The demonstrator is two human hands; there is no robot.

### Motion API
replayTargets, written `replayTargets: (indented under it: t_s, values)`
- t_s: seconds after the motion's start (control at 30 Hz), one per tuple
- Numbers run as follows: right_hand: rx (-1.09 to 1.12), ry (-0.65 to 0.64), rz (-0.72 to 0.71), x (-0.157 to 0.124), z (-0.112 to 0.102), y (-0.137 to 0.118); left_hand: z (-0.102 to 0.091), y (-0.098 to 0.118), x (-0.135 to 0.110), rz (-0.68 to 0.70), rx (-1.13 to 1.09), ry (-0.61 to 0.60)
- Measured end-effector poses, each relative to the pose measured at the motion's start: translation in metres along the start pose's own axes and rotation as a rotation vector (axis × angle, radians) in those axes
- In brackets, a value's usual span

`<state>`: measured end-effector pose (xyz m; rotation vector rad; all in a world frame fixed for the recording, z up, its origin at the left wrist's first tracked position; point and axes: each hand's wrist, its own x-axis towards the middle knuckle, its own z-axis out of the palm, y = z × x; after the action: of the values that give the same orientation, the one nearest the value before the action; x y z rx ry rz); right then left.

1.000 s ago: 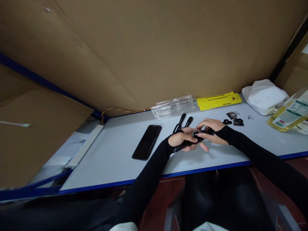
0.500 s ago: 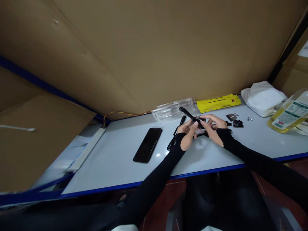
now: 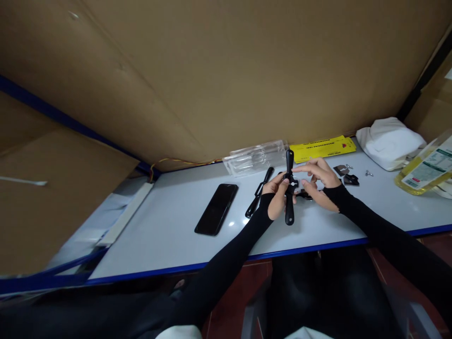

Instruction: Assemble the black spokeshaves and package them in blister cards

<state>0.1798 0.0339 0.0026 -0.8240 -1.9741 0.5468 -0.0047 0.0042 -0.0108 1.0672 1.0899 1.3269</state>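
Note:
My left hand [image 3: 277, 199] grips a black spokeshave [image 3: 289, 209] around its middle, thumb on top. The spokeshave points its two handles away from me and towards me, held above the table. My right hand [image 3: 320, 181] is just right of it, thumb and index finger apart, with the index fingertip at or very near the tool's middle. A second black spokeshave frame [image 3: 251, 208] lies to the left, partly behind my left hand. Another black tool [image 3: 304, 195] lies below my right hand, mostly hidden. Right of that hand are a metal blade [image 3: 341, 170], a black cap piece [image 3: 351, 180] and small screws [image 3: 369, 173].
A black phone [image 3: 216, 210] rests on the white table [image 3: 148, 235]. Clear plastic packaging [image 3: 254, 159] and yellow printed cards [image 3: 321, 149] sit along the cardboard wall [image 3: 226, 75]. To the right are a white cloth bundle [image 3: 388, 141] and a bottle of yellow liquid [image 3: 425, 165].
The spokeshave has turned from a slant to pointing straight away from me, still in my left hand. My right hand has shifted slightly right and its fingers have spread from the tool.

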Motion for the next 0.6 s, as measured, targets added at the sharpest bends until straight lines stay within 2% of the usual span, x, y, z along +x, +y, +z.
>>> replayTargets:
  t_s: [0.1,0.17,0.3,0.43,0.6]
  values:
    - [-0.019,-0.068,-0.096,-0.0003,-0.0006,-0.0029,-0.0011,-0.0006,0.0015,-0.013,-0.046,0.005]
    - [-0.029,-0.089,-0.121,0.0002,-0.0004,-0.0027,-0.0019,-0.0007,0.0004,-0.04,-0.073,-0.041]
    - [0.035,-0.115,-0.05,0.0012,-0.0024,-0.0036,-0.0002,0.0007,-0.0051,-0.084,-0.042,-0.14]
    - [0.058,-0.103,0.02,0.0005,-0.004,-0.0047,0.0021,0.0001,-0.0044,-0.055,-0.028,-0.049]
    - [0.042,-0.141,-0.004,-0.0007,-0.0001,0.0028,0.0016,-0.0024,0.0001,-0.005,-0.027,0.036]
